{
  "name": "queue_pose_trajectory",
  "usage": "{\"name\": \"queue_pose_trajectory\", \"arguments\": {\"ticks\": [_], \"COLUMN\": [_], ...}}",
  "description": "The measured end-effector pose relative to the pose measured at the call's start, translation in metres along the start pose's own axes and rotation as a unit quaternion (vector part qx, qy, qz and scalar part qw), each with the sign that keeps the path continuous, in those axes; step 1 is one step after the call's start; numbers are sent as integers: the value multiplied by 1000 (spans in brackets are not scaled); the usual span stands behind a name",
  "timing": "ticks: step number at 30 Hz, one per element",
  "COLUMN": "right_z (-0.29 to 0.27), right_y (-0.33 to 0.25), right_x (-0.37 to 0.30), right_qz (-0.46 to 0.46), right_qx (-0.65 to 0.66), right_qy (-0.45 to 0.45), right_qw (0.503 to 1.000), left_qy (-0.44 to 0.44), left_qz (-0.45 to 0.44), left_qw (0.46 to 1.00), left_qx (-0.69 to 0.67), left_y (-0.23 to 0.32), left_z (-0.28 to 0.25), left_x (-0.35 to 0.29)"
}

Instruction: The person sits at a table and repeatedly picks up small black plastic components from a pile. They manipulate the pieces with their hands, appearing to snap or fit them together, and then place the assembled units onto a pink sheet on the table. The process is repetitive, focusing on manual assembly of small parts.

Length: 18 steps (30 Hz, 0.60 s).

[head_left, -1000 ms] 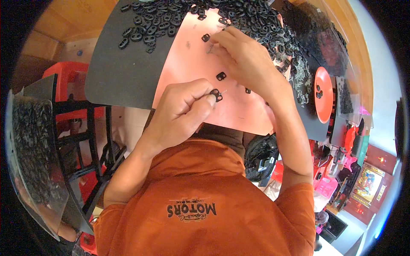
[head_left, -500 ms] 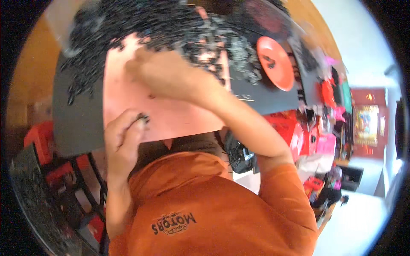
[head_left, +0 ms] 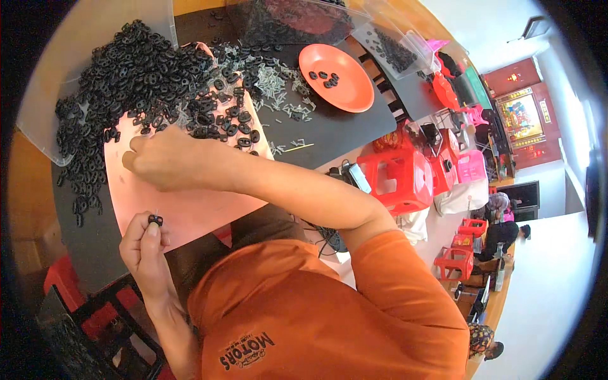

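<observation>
My left hand (head_left: 145,247) is closed over the near edge of a pink sheet (head_left: 190,212), pinching a small black plastic piece (head_left: 155,220) between thumb and fingers. A fine, pale tip sticks up from that piece. Farther in, my right hand (head_left: 168,158) hovers low over the sheet with its fingers curled and pressed together. Whatever its fingertips hold, if anything, is hidden. Just beyond it lies a large heap of black oval pieces with holes (head_left: 139,69). Loose black pieces (head_left: 228,120) are spread over the sheet's far right part.
Small clear pin-like parts (head_left: 269,82) lie scattered right of the heap. An orange plate (head_left: 354,88) holds several black pieces. Clear plastic bins (head_left: 253,25) stand at the table's far side. Red stools (head_left: 399,180) are on the right; other people sit in the background.
The whole view has shifted and turned, so the table and plate sit farther left. My left hand still pinches the black piece; my right hand remains by the heap, now in sharper focus.
</observation>
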State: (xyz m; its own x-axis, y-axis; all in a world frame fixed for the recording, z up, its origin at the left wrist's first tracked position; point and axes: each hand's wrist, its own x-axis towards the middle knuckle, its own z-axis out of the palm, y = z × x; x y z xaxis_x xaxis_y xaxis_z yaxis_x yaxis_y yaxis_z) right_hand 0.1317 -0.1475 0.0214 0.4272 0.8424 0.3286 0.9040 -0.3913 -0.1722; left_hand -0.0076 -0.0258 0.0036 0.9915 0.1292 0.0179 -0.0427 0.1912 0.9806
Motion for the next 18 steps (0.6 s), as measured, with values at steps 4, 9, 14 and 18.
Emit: {"name": "queue_pose_trajectory", "arguments": {"ticks": [4,9,14,18], "right_z": [1,-3,-8,-10], "right_y": [-4,-12,-14,-14], "right_x": [-1,0,-2,-1], "right_qz": [-8,-49,-60,-42], "right_qx": [-28,-86,-104,-105], "right_qy": [23,37,46,67], "right_qw": [999,994,992,991], "left_qy": [7,5,5,3], "left_qz": [2,-5,-16,-11], "left_qw": [1000,1000,1000,999], "left_qx": [4,5,18,33], "left_y": [-1,3,5,5], "left_z": [1,2,4,3], "left_x": [0,0,2,2]}}
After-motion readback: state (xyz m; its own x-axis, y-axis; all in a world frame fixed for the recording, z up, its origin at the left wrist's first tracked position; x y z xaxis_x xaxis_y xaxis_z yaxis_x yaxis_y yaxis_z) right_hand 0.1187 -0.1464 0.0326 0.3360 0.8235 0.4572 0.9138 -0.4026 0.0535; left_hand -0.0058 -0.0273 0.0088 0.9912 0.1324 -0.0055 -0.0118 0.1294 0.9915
